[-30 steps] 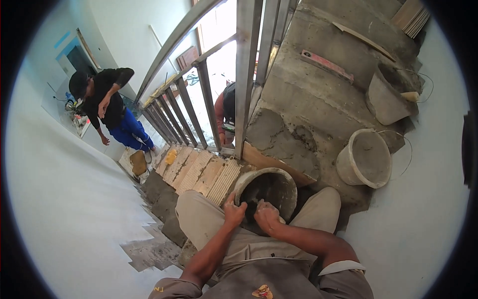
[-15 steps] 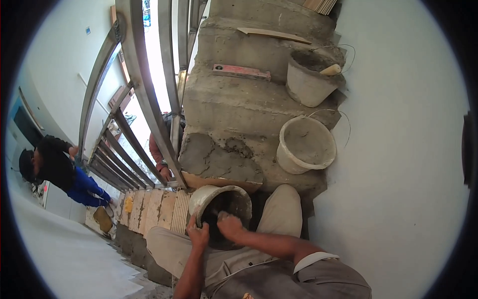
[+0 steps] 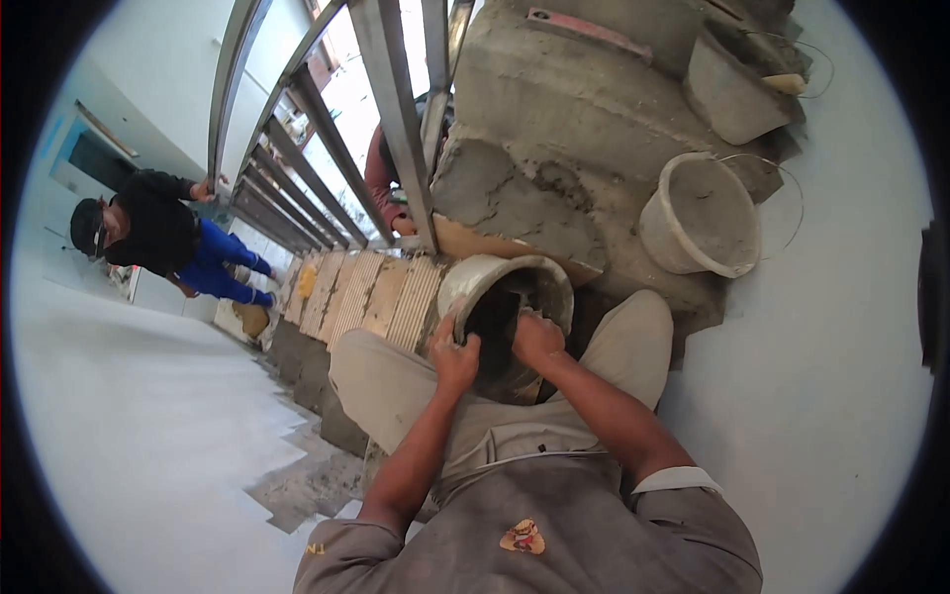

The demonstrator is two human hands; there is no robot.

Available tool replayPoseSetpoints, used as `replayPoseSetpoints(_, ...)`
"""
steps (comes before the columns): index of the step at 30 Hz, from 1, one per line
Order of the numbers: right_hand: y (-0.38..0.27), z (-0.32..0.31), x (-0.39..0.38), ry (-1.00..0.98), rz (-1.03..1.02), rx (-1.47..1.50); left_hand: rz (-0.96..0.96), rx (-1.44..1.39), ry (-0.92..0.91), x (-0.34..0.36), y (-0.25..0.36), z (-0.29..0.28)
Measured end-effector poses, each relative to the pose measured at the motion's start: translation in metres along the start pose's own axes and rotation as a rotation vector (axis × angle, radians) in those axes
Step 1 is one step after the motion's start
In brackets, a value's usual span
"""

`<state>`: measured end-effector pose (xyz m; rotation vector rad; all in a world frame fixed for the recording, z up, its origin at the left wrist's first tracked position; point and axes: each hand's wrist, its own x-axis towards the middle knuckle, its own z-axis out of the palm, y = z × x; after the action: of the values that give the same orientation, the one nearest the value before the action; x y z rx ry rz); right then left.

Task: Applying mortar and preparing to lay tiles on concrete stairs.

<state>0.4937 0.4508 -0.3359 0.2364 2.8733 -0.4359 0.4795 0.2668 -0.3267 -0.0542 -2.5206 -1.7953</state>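
A pale, mortar-stained bucket (image 3: pixel 461 284) stands between my knees, tilted so that its mouth faces me. My left hand (image 3: pixel 453 354) is closed on its near left rim, thumb toward the inside. Inside the mouth, my right hand (image 3: pixel 535 338) is closed in a fist. What it grips is hidden in the dark of the bucket. Just beyond, wet grey mortar (image 3: pixel 492 188) lies spread on a step, and a tan tile edge (image 3: pixel 495 243) runs along its front.
A bucket of grey mortar (image 3: pixel 705 203) stands to the right. Behind it is another bucket (image 3: pixel 737 97) with a tool handle. A red level (image 3: pixel 589 32) lies higher up. Metal railing (image 3: pixel 391 109) borders the left. One person (image 3: pixel 153 223) stands below; another person's sleeve (image 3: pixel 381 178) shows behind the bars.
The view has tilted and swung, so the stairs and buckets sit higher and further right. My right hand stays inside the bucket and my left hand stays at its rim.
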Motion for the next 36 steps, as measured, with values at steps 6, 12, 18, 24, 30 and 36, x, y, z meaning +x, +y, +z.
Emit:
replayPoseSetpoints(6, -0.017, -0.007, -0.04, -0.386, -0.109, -0.071, -0.111, -0.125, 0.02, 0.004, 0.002, 0.001)
replayPoseSetpoints(12, 0.0, -0.02, -0.008, -0.119, 0.065, -0.045, 0.014, -0.074, 0.026, -0.004, 0.003, 0.007)
replayPoseSetpoints(18, -0.005, 0.009, -0.028, -0.364, -0.008, -0.057, -0.133, -0.097, 0.06, -0.004, 0.005, 0.004)
replayPoseSetpoints(24, 0.021, -0.044, -0.027, -0.289, 0.178, 0.099, -0.006, -0.111, 0.04, -0.013, 0.027, -0.01)
replayPoseSetpoints(30, -0.015, -0.034, -0.042, -0.088, 0.083, 0.442, 0.293, -0.057, 0.08, -0.022, 0.076, -0.04)
replayPoseSetpoints(36, -0.048, -0.066, -0.035, -0.697, 0.034, 0.824, 0.284, -0.041, 0.122, -0.029, 0.1, -0.073)
